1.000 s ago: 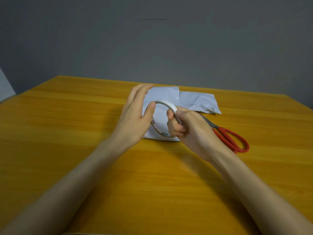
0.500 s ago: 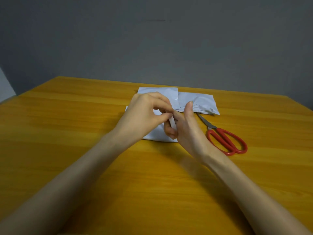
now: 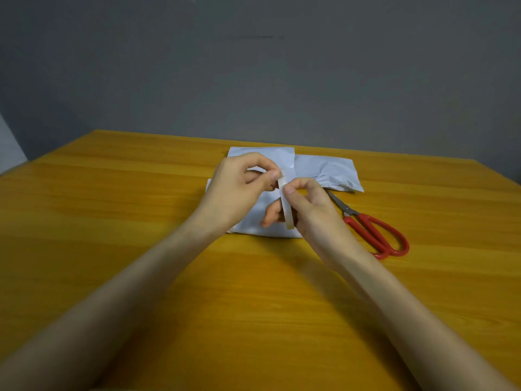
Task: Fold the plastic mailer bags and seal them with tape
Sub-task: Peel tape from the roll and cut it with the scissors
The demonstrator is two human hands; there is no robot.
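Pinching narrow pale tape ring (image 3: 288, 213)

A broad orange-yellow wood-grain desk (image 3: 141, 277) is carrying everything. A flat white plastic mailer bag (image 3: 262, 156) is lying around its middle. A crumpled white plastic mailer bag (image 3: 329, 170) is resting against the flat one's far right side. Red-handled metal scissors (image 3: 375, 232) are lying just right of the flat bag, blades pointing toward the crumpled bag's near edge.
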